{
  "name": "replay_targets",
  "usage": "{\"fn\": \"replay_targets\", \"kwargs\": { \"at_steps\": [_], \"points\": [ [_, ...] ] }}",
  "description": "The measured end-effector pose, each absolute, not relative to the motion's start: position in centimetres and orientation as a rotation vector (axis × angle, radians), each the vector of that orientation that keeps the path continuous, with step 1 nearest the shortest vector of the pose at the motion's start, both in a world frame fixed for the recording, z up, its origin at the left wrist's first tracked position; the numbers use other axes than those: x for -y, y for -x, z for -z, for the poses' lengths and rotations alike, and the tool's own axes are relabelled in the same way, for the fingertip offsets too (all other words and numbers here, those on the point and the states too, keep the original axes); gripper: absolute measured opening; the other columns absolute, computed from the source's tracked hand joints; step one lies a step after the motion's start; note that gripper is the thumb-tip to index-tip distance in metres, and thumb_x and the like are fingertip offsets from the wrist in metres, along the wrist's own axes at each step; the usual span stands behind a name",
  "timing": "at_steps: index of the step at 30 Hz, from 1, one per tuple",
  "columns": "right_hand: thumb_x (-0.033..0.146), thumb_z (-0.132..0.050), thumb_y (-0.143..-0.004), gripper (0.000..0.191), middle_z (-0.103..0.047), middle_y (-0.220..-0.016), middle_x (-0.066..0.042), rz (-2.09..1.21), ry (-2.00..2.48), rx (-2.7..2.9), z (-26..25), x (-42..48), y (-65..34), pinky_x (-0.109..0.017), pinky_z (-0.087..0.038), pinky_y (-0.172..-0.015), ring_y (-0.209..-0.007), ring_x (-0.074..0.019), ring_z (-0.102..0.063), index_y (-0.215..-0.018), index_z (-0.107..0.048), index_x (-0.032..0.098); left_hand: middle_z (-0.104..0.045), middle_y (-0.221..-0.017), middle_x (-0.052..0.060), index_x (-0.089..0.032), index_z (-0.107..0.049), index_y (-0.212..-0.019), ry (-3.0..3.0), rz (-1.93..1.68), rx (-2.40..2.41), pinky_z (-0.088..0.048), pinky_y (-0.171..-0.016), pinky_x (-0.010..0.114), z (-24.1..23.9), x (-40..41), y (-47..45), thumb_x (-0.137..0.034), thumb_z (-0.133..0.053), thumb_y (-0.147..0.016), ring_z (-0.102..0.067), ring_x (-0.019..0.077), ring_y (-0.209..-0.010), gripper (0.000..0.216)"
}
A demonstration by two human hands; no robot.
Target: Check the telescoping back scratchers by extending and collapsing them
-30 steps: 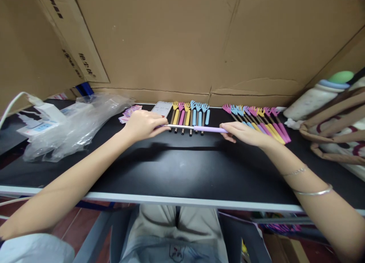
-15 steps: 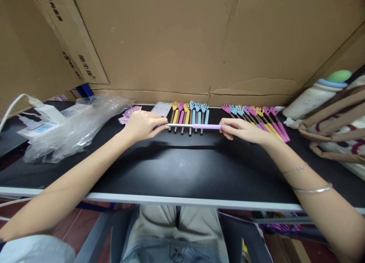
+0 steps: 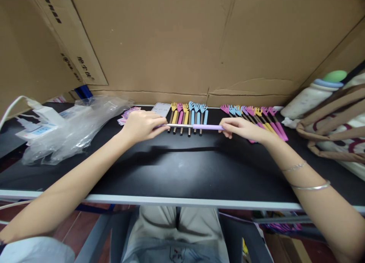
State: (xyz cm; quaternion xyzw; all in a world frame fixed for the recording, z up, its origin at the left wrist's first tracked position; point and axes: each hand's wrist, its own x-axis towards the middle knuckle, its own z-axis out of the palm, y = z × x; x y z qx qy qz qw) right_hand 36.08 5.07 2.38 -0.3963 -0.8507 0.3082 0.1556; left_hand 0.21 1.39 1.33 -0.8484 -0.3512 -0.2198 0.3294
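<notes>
Between my two hands a back scratcher with a lilac grip and a metal rod is held level above the black table. My left hand is closed round its left end, so the claw there is hidden. The fingertips of my right hand pinch the right end of the lilac grip. Just behind the rod lies a row of back scratchers in yellow, pink and blue. A second group of back scratchers lies slanted beyond my right hand.
Clear plastic bags lie beside a white power strip at the left. A phone and pink cards lie behind my left hand. At the right are a white bottle and a bag. Cardboard walls the back.
Almost nothing differs. The whole view has shifted slightly, and both hands keep their hold on the back scratcher at about the same spot.
</notes>
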Motion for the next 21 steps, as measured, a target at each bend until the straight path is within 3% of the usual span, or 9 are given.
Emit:
{"fn": "replay_targets", "kwargs": {
  "at_steps": [6,21],
  "points": [
    [0.055,-0.052,-0.089,0.035,-0.058,-0.066,0.0,-0.927,1.096,2.412,-3.1,-5.0,-36.7,-0.029,-0.04,-0.067,-0.065,-0.0149,-0.053,-0.081,-0.054,0.021,-0.071,-0.069,0.001,-0.022,-0.068,-0.073,2.234,0.633,0.938,-0.026,-0.049,0.028,-1.1,-1.5,0.0,-0.043,-0.047,-0.094,-0.064,0.0152,-0.062,0.036],
    [0.057,-0.03,-0.097,0.05,-0.051,-0.057,0.0,-1.229,0.992,2.455,-3.1,-4.0,-35.7,-0.03,-0.039,-0.066,-0.058,-0.0141,-0.045,-0.065,-0.044,0.021,-0.066,-0.061,-0.002,-0.02,-0.064,-0.069,2.193,0.716,0.761,-0.028,-0.049,0.026,-0.5,-1.8,0.0,-0.041,-0.049,-0.094,-0.06,0.0125,-0.055,0.036]
  ]
}}
